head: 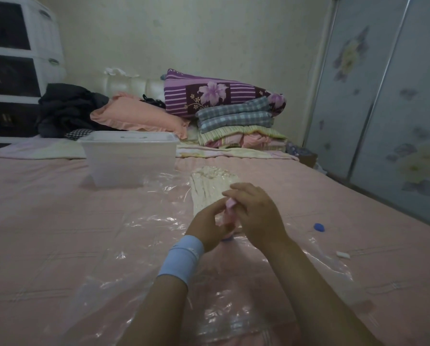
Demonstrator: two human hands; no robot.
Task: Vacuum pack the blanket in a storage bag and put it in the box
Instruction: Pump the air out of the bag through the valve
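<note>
pink bed [59, 221]: left hand [209, 229] and right hand [255, 213] grip pink object [230, 204].

The single head-worn camera looks forward and down across the bed [59, 221] (wide-angle), near the hands, wall far.

No legible text anywhere. Far side, purple floral quilt [216, 96]: faint pale lettering along its top-left edge, too blurred to read. Near, blue wristband [181, 258]: small white mark on it, also unreadable. No numbers, brands or signs resolvable on anything else in view.
</note>
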